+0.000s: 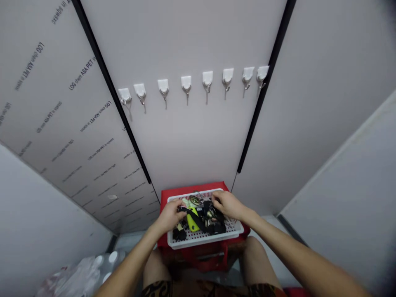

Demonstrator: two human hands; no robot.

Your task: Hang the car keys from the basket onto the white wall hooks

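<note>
A white plastic basket [204, 240] with a perforated floor holds a jumble of keys and small items. My left hand [169, 215] reaches over its left side, fingers pinched on the end of a black strap [198, 220]. That strap runs across a bright yellow-green flat item [192, 222] toward the basket's front. Over the back right corner, my right hand [228, 203] has its fingers curled down among dark items and keys [210, 211]. Whatever its fingertips grip is hidden. Black pieces [179, 234] lie in the left front corner.
The basket rests on a red bag [227, 187] between the knees. Several white adhesive hooks [186, 83] line the wall panel [192, 144] ahead, between two black strips [266, 86]. Bottles with white caps [113, 257] and clear plastic wrapping [80, 278] sit on the floor at lower left.
</note>
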